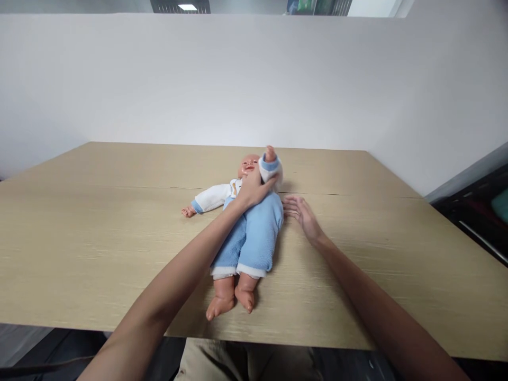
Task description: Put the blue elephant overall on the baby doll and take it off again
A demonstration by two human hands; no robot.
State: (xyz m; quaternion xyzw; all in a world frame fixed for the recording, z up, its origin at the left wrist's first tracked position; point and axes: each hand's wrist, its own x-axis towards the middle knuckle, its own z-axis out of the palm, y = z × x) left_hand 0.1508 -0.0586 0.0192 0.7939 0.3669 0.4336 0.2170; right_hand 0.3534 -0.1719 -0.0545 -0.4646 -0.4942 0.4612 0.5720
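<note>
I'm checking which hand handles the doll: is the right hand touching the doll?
Apart. The head view shows the right hand open beside the doll, bare table showing between its fingertips and the blue trousers.

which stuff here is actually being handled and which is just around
In hand:
baby doll, lying on its back
left hand, grip closed on the doll's raised arm
right hand, open, beside the doll

Just around:
wooden table
white wall
</note>
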